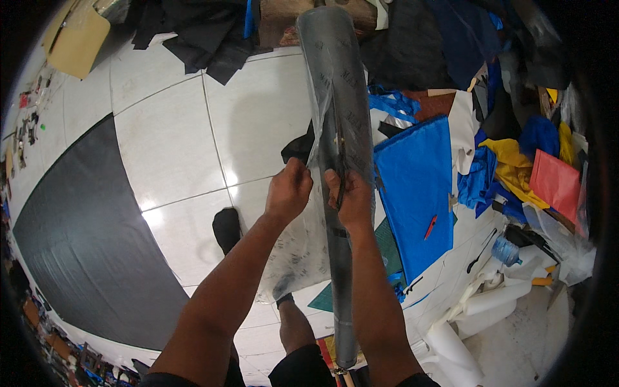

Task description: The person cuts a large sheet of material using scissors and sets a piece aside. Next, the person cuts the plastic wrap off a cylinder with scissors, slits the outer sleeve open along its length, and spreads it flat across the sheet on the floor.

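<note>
A long dark grey roll of sheet material (332, 48) runs from the top of the view down between my forearms, partly wrapped in clear printed plastic film. My left hand (289, 189) is closed in a pinch on the loose edge of the plastic film (296, 248), which hangs to the left of the roll. Over the roll, my right hand (353, 197) grips a pair of dark scissors (341, 155), their blades pointing away from me along the roll. Fingers hide part of the handles.
A dark grey sheet (97, 245) lies on the white tiles at left. To the right are a blue sheet (416, 193) with a red cutter (430, 227) on it, a green mat (390, 248), a water bottle (506, 251), white rolls (451, 351) and heaped fabric scraps (509, 168).
</note>
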Demonstrator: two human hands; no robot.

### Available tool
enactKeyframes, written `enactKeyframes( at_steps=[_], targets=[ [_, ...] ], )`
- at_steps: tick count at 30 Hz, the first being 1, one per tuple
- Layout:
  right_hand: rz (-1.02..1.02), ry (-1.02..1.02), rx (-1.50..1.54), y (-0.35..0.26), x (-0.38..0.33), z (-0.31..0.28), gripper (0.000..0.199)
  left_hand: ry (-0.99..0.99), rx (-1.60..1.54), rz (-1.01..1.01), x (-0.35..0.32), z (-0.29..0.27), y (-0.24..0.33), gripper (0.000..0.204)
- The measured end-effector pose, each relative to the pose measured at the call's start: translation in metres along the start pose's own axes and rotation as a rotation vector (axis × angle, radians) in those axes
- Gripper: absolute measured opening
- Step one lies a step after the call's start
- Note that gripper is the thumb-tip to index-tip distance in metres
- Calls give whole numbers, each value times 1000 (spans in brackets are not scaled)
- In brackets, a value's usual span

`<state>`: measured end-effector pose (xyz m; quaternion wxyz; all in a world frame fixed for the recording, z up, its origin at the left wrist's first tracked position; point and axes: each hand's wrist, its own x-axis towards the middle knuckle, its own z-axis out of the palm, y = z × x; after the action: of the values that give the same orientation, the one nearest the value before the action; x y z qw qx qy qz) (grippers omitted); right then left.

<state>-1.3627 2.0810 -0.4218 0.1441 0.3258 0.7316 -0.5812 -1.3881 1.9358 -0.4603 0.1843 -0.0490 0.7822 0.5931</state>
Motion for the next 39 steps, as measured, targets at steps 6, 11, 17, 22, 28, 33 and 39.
enactKeyframes(
  at_steps=[6,11,17,22,28,33,39],
  targets=[
    [-116,45,-59,-17,32,2,36,-85,79,2,4,-9,4,15],
    [37,7,96,-38,29,14,34,-142,203,-169,11,-21,-3,16],
    [-16,-26,81,-40,47,5,28,-255,282,-212,39,-28,11,21],
    [38,-55,124,-54,61,14,26,-336,425,-292,57,-28,22,30],
    [88,-134,179,-64,77,3,27,-98,186,-123,148,-24,74,31],
    [47,-139,63,-76,83,11,29,-176,167,61,191,-39,78,21],
    [51,-57,243,-87,116,30,31,-169,-38,-149,190,-54,72,14]
  ],
)
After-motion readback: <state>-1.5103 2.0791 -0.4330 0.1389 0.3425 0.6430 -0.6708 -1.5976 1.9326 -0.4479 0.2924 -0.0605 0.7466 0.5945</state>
